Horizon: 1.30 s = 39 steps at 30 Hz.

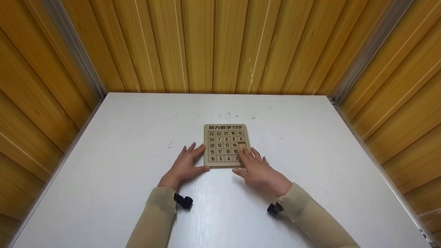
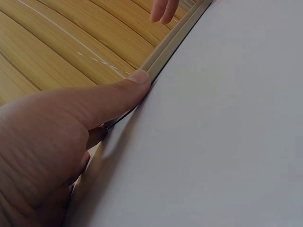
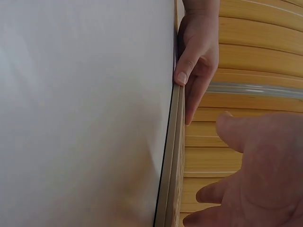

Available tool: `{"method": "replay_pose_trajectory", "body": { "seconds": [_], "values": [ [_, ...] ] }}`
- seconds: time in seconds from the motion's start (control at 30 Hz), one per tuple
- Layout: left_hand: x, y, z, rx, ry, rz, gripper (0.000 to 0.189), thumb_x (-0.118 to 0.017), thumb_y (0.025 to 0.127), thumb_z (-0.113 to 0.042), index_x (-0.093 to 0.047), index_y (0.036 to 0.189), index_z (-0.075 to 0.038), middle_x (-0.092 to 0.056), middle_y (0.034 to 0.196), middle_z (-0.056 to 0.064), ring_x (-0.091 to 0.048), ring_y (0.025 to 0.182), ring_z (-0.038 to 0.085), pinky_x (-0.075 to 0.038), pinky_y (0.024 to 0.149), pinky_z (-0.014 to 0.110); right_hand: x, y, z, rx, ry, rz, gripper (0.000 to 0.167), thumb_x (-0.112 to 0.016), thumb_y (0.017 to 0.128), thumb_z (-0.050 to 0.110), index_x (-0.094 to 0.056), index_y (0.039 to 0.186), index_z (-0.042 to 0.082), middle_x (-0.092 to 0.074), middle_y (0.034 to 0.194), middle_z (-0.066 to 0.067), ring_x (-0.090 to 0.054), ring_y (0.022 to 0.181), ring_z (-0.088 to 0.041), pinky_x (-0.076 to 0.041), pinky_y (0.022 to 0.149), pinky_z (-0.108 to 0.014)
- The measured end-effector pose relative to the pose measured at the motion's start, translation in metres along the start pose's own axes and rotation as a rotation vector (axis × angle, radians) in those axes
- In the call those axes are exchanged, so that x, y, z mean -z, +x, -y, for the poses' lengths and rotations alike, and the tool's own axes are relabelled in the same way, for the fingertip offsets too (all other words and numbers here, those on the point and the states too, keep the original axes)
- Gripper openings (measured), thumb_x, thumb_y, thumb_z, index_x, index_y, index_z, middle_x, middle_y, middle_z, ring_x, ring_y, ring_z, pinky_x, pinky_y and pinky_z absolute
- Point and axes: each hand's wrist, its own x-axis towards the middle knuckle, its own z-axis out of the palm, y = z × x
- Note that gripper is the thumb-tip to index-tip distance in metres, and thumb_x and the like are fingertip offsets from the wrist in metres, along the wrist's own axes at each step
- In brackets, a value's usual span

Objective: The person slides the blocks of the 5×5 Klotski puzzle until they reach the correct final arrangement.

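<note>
- Tile-shifting looks to be the step in hand: in the head view, a number puzzle (image 1: 225, 146) lies flat on the worktop (image 1: 96, 193) between the two hands, one gap (image 1: 242, 145) just beyond the right hand's (image 1: 256, 170) fingertips.
- Same view: the next move would seem to call for a fingertip sliding a neighbour into that gap, be it tile 6 (image 1: 241, 139) on its far side, tile 14 (image 1: 234, 145) toward the left hand (image 1: 184, 167), or the one under the right fingers, while the left hand braces.
- Pose there: forearms in sleeves (image 1: 155, 217) angle inward; the left hand spreads round the near left corner, thumb at the near edge, index finger along the side; the right hand reaches over its own side of the puzzle, fingers extended and clasping nothing.
- Left wrist view: the left thumb lies straight against the near edge, its other fingers partly hidden; two right fingertips show farther off.
- Right wrist view: the right hand is held above the puzzle, thumb apart from the near edge; whether its fingertips press a tile cannot be told.
</note>
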Motion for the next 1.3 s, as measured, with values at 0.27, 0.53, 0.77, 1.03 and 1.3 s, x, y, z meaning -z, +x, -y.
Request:
{"method": "replay_pose_trajectory", "body": {
  "seconds": [0.27, 0.53, 0.77, 1.03, 1.3],
  "values": [
    [0.001, -0.001, 0.001, -0.012, -0.005, -0.002, 0.088, -0.082, 0.085, -0.041, -0.042, 0.158, -0.013, -0.041, 0.164, 0.002, -0.021, 0.161, 0.028, -0.003, 0.135, 0.049, -0.004, -0.007, 0.001, -0.007, -0.042, 0.016, 0.084, -0.050, 0.103, 0.057, -0.014, 0.167, 0.014, -0.007, 0.174, -0.013, 0.004, 0.162, -0.038, -0.004, 0.128, -0.071],
    [0.001, 0.000, 0.001, -0.016, -0.001, -0.001, 0.088, -0.082, 0.085, -0.041, -0.041, 0.158, -0.013, -0.041, 0.164, 0.002, -0.021, 0.161, 0.028, -0.003, 0.135, 0.049, -0.003, -0.002, -0.001, -0.002, -0.043, -0.002, 0.083, -0.050, 0.103, 0.055, -0.017, 0.166, 0.012, -0.009, 0.174, -0.015, 0.001, 0.162, -0.040, -0.004, 0.127, -0.072],
    [0.000, 0.001, 0.002, -0.012, 0.005, -0.005, 0.088, -0.082, 0.085, -0.040, -0.041, 0.158, -0.013, -0.041, 0.164, 0.002, -0.022, 0.160, 0.029, -0.004, 0.135, 0.049, -0.002, 0.008, -0.002, -0.015, -0.025, -0.010, 0.084, -0.052, 0.103, 0.053, -0.016, 0.166, 0.011, -0.009, 0.174, -0.014, 0.001, 0.162, -0.041, -0.003, 0.128, -0.071],
    [-0.002, 0.002, 0.002, 0.006, 0.020, -0.008, 0.087, -0.082, 0.085, -0.042, -0.042, 0.158, -0.016, -0.042, 0.164, 0.000, -0.021, 0.161, 0.026, -0.003, 0.135, 0.047, -0.001, 0.015, -0.003, -0.019, -0.023, -0.008, 0.085, -0.050, 0.103, 0.055, -0.015, 0.166, 0.010, -0.007, 0.174, -0.013, 0.004, 0.162, -0.040, -0.004, 0.128, -0.071],
    [-0.001, 0.001, 0.002, -0.011, 0.015, -0.014, 0.088, -0.083, 0.084, -0.041, -0.042, 0.157, -0.013, -0.043, 0.163, 0.002, -0.022, 0.160, 0.028, -0.004, 0.135, 0.049, -0.003, 0.010, -0.002, -0.004, -0.016, -0.022, 0.085, -0.050, 0.103, 0.056, -0.014, 0.166, 0.012, -0.005, 0.175, -0.011, 0.004, 0.162, -0.038, -0.004, 0.129, -0.070]
  ]
}}
